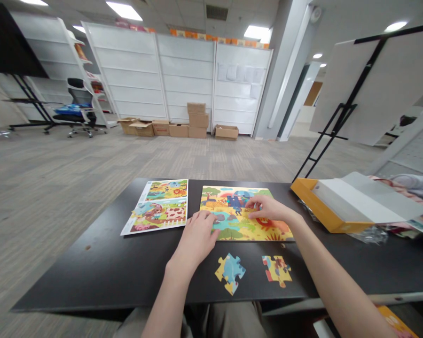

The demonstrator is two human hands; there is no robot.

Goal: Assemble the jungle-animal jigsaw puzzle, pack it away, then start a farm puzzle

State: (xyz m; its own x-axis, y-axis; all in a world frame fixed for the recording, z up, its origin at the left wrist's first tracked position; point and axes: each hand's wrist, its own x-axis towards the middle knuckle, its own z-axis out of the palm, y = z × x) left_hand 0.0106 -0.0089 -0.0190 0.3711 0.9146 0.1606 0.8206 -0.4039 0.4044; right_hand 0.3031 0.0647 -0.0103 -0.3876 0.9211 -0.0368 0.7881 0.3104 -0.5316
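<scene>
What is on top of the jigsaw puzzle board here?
Over the jigsaw puzzle board are the left hand, at its near left corner, and the right hand, over its right half. Whatever lies directly beneath them is covered.

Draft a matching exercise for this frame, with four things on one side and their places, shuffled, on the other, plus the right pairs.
Things
1. Left hand
2. Printed sheet
3. Yellow box
4. Right hand

Places
A. On the table, right of the puzzle
B. Over the puzzle's right half
C. At the puzzle's near left corner
D. On the table, left of the puzzle

Pairs: 1-C, 2-D, 3-A, 4-B
</scene>
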